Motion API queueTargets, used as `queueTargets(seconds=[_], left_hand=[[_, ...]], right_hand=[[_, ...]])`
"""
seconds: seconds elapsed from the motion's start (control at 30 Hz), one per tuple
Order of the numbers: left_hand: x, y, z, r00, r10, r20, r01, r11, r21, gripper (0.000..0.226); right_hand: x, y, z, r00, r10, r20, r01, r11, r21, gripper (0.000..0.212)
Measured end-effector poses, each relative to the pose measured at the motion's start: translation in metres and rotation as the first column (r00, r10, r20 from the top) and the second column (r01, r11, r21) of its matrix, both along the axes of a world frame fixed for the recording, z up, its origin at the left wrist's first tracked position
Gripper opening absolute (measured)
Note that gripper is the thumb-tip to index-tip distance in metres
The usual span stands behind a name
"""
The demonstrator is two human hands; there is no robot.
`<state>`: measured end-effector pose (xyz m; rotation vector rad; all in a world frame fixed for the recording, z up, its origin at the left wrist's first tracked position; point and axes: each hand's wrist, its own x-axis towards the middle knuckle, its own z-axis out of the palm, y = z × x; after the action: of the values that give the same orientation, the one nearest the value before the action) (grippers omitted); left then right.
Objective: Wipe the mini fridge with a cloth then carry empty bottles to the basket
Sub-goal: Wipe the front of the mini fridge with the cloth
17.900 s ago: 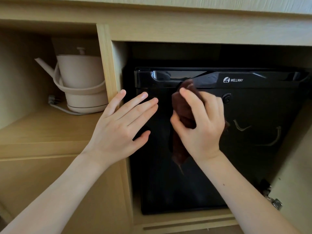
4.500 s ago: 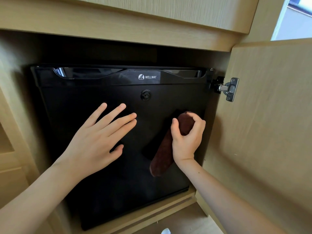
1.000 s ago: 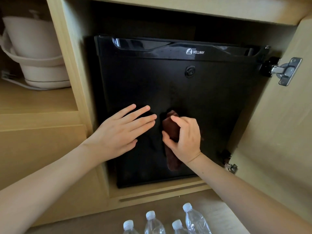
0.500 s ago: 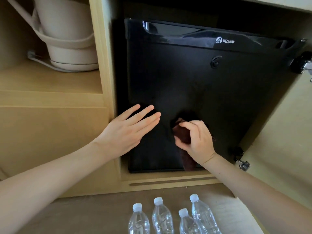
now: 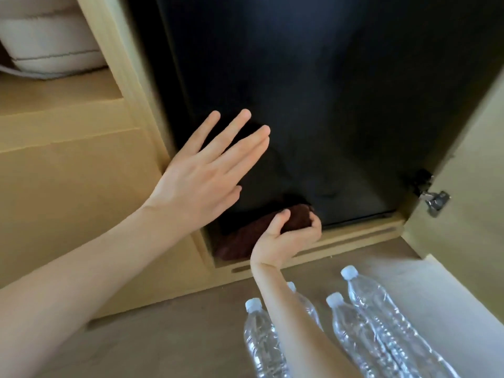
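The black mini fridge [image 5: 313, 91] fills the cabinet opening ahead. My right hand [image 5: 286, 238] grips a dark brown cloth [image 5: 245, 238] low against the bottom edge of the fridge door. The cloth trails left along the wooden sill. My left hand [image 5: 207, 170] is flat with straight fingers on the lower left of the door. Several clear plastic bottles [image 5: 373, 320] with white caps stand on the floor in front of the cabinet, below my right forearm, which covers part of one of them.
The open wooden cabinet door [image 5: 474, 203] with a metal hinge [image 5: 435, 201] stands at the right. A cream kettle base [image 5: 49, 47] sits on the shelf at the upper left. A wooden sill [image 5: 354, 236] runs under the fridge. No basket is in view.
My right hand has slid the cloth down to the fridge door's bottom edge. The view has tilted down and closer, so the bottles show larger. My left hand stays flat on the door.
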<state>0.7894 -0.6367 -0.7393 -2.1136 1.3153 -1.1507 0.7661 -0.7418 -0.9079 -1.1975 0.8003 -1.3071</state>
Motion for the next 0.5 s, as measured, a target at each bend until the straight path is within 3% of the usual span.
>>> queueTargets(seconds=[0.13, 0.27, 0.4, 0.5], left_hand=[[0.001, 0.003, -0.002, 1.0, -0.017, 0.01, 0.018, 0.999, -0.042, 0.081], [0.001, 0.001, -0.001, 0.999, -0.041, -0.003, 0.04, 0.998, -0.054, 0.08], [0.0, 0.003, 0.0, 0.999, -0.037, -0.004, 0.037, 0.998, -0.054, 0.079], [-0.001, 0.001, -0.003, 0.998, -0.064, 0.001, 0.064, 0.997, -0.031, 0.071]], right_hand=[[0.006, 0.018, 0.038, 0.995, 0.013, 0.101, 0.012, 0.97, -0.243, 0.041], [0.013, 0.023, 0.033, 0.993, 0.046, 0.107, -0.011, 0.95, -0.312, 0.042], [0.0, 0.031, -0.011, 0.998, 0.064, 0.001, -0.063, 0.988, -0.143, 0.049], [0.002, 0.039, -0.004, 0.998, 0.056, 0.043, -0.052, 0.995, -0.083, 0.046]])
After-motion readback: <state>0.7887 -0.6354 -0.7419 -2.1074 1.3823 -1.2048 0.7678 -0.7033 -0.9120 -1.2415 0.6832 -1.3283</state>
